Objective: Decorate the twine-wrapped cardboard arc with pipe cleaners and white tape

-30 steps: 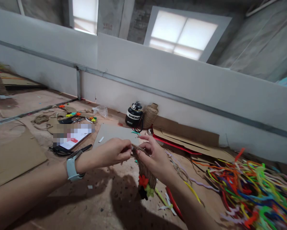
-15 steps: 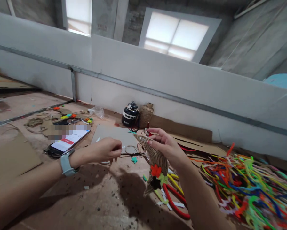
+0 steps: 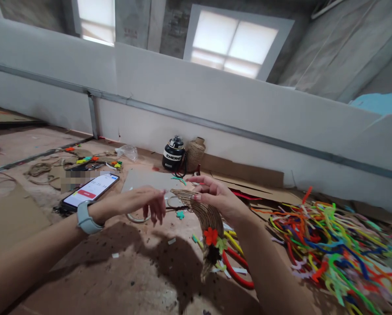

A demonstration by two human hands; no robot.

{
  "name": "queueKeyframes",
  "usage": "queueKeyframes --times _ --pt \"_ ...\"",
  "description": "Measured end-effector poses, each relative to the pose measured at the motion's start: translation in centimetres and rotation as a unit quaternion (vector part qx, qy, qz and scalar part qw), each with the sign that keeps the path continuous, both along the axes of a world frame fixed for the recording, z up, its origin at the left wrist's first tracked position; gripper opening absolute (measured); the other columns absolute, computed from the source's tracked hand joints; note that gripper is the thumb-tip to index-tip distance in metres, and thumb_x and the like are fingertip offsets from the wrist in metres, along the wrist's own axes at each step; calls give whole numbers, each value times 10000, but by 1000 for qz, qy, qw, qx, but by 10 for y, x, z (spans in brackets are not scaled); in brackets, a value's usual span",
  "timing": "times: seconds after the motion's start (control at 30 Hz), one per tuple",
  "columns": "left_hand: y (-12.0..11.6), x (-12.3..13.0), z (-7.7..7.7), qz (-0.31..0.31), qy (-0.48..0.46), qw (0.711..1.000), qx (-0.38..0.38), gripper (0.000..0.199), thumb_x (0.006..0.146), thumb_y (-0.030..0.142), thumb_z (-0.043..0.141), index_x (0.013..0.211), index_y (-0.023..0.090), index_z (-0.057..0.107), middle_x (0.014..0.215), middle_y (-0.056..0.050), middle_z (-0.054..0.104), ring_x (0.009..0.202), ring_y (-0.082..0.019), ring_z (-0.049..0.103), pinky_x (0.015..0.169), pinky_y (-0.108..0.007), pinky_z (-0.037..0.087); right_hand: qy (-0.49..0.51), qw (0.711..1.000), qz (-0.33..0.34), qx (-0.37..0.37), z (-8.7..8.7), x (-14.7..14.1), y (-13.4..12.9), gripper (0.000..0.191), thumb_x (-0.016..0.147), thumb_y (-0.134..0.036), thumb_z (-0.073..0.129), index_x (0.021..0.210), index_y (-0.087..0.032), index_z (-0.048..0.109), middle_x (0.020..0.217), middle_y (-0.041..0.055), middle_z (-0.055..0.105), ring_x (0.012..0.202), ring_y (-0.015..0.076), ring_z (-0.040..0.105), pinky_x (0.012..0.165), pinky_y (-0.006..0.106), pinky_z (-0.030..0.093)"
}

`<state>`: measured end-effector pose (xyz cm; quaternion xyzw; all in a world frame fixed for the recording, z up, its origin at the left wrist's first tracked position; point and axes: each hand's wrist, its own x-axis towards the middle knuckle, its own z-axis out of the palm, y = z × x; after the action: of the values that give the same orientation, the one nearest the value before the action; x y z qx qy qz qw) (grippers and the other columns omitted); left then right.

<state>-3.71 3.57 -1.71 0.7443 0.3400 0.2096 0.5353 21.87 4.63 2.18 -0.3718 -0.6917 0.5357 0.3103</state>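
My right hand (image 3: 222, 201) pinches a crescent wrapped in brown twine (image 3: 210, 214) near its upper end. Three small flowers, orange (image 3: 210, 236), yellow-green and dark, sit on its lower part, and frayed twine hangs at the bottom tip. My left hand (image 3: 146, 205), with a watch (image 3: 88, 217) on the wrist, hovers just left of the crescent's upper tip. Its fingers hang loosely apart and I see nothing in them. Below and beyond lie a teal flower (image 3: 180, 215) and a grey board (image 3: 140, 179). Red-handled scissors (image 3: 238, 280) lie partly hidden behind the crescent and right forearm.
A heap of colourful pipe cleaners (image 3: 340, 253) covers the right side. A phone (image 3: 91, 190) lies at left, near twine pieces with flowers (image 3: 87, 159). At the back stand a black bottle (image 3: 173, 155) and a twine spool (image 3: 196, 153) against a white partition (image 3: 215, 100).
My left hand has gone from curled to loosened, hanging fingers. The crescent is still in my right hand and hangs slightly lower. The whole view has shifted a little.
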Motion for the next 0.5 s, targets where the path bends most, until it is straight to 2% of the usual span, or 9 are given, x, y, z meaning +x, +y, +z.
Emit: queueKeyframes --times 0.1,0.2,0.3,0.37,0.43,0.5 --pt "-4 5 0 52 -57 997 7 668 975 603 204 899 140 680 850 -103 737 696 -151 655 624 -248 483 7 999 38 -31 -5 -6 1 451 752 -254 684 1182 -188 567 804 -9 648 737 138 640 736 293 507" --pt "-10 12 -1 40 -63 997 13 549 973 566 322 887 148 668 845 -90 736 694 -148 656 606 -242 474 13 997 60 -52 -10 -12 1 430 739 -229 700 1146 -179 573 791 -21 640 752 127 634 748 273 492" --pt "-11 15 -4 13 -59 997 -38 486 939 572 421 897 141 644 798 -84 744 620 -137 650 521 -217 436 0 996 75 -51 -15 -18 -2 393 750 -212 686 1127 -181 578 787 -24 647 754 124 630 755 267 485" --pt "-6 13 -7 -2 -54 996 -74 478 920 569 469 913 129 653 819 -96 754 609 -130 653 525 -210 445 -19 995 85 -42 -16 -19 -1 386 763 -208 676 1136 -180 581 791 -20 654 758 122 627 755 262 482" --pt "2 7 -11 -1 -57 994 -97 446 906 542 521 912 123 675 830 -100 760 612 -126 659 546 -208 468 -32 996 81 -22 -18 -18 4 388 790 -233 662 1164 -179 575 826 -7 661 780 121 627 754 255 483" --pt "11 -2 -14 30 -86 989 -118 386 896 493 572 908 125 689 819 -95 761 625 -128 669 541 -196 479 -52 998 37 21 -23 -12 16 354 846 -283 612 1180 -177 567 900 20 667 812 124 627 745 252 489"
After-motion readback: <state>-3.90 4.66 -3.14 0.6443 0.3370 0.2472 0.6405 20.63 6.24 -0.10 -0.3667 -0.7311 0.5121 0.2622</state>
